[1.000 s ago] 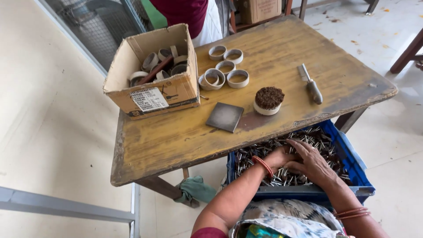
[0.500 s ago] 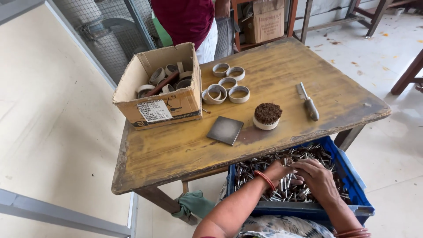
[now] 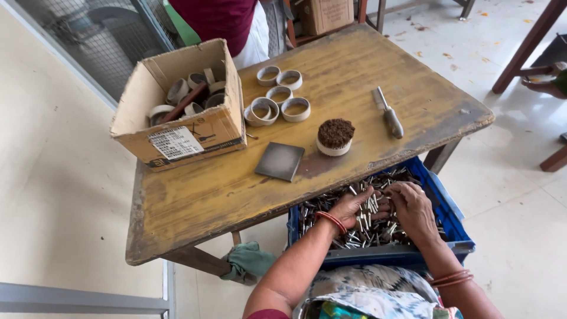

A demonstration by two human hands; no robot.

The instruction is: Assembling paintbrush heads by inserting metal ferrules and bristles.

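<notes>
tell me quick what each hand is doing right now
Left hand: in the blue crate, fingers curled on the small metal pins; firm grip cannot be told.
Right hand: palm down on the pins, loosely open.

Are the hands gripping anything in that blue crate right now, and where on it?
Both the left hand and the right hand lie among the metal pins in the blue crate; whether any is gripped cannot be told.

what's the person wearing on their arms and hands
Both forearms are bare, with no gloves. The left hand has a red-orange bangle at the wrist. The right hand has a few thin reddish bangles further up the forearm. A dark red short sleeve edge shows on the left arm.
</notes>
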